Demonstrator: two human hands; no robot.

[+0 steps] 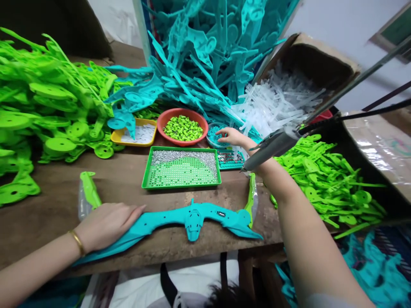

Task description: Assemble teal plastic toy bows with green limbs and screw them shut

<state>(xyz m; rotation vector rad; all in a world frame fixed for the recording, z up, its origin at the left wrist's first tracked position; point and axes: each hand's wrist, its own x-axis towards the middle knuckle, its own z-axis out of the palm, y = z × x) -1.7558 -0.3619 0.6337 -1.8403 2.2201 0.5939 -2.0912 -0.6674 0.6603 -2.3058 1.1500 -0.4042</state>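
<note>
A turquoise plastic toy bow [173,216] lies across the workbench, with a dragon-like head at its middle and a lime green arm at each end. My left hand [107,224] is closed over the bow's left limb. Its left tip is partly hidden under my wrist. My right hand [231,137] reaches out to a small bowl [212,139] of little turquoise pieces, its thumb and fingers bent and slightly apart at the rim. I see nothing between those fingertips. A grey power screwdriver [272,147] hangs in front of my right forearm.
A green tray [181,185] of small screws sits ahead of the bow. Behind it stand a red bowl [183,142] of lime pieces and a yellow tray [133,143] of white pieces. Lime parts [58,102], turquoise parts [205,55] and clear strips [276,102] are heaped around.
</note>
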